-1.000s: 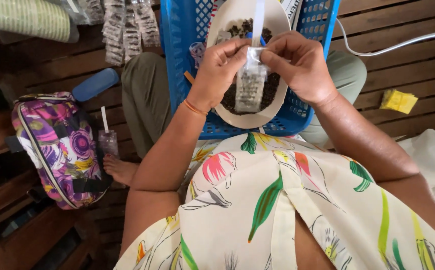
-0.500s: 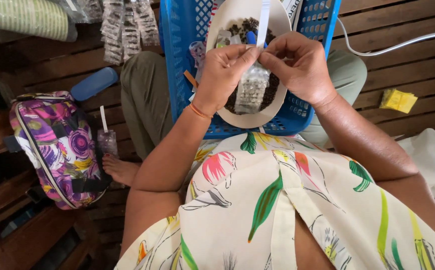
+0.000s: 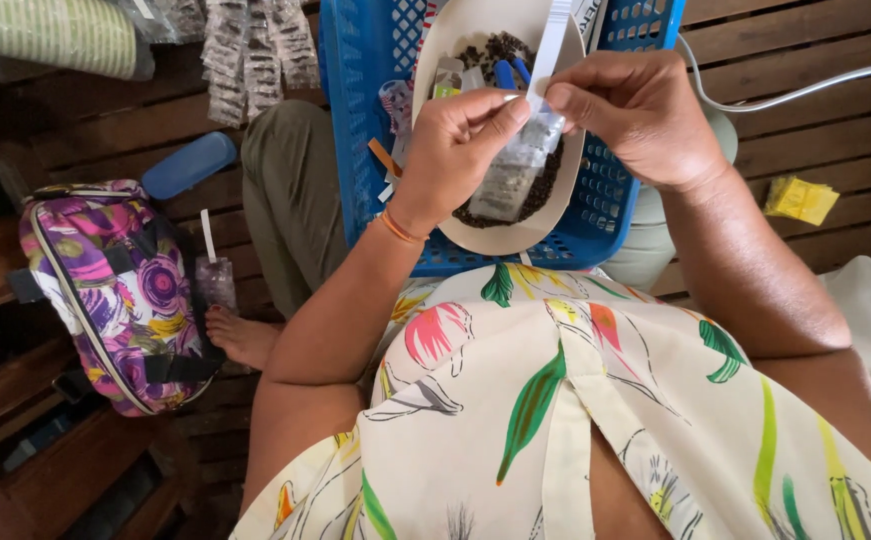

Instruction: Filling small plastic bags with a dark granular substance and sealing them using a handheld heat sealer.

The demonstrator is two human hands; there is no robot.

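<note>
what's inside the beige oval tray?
In the tray: dark loose bits, blue pens and small packets. The left hand, right hand and their clear pouch cover its middle.

A small clear plastic packet (image 3: pixel 510 175) hangs over the oval cream tray (image 3: pixel 455 50), pinched at its top between the left hand (image 3: pixel 460 140) and the right hand (image 3: pixel 640 115). A white strip (image 3: pixel 553 45) rises from its mouth. Up top left, strings of small clear sachets (image 3: pixel 255 50) with dark contents dangle in rows. On the boards at right lies a flat yellow packet (image 3: pixel 801 199). By the floral bag, a clear drink pouch (image 3: pixel 215 282) with a straw.
</note>
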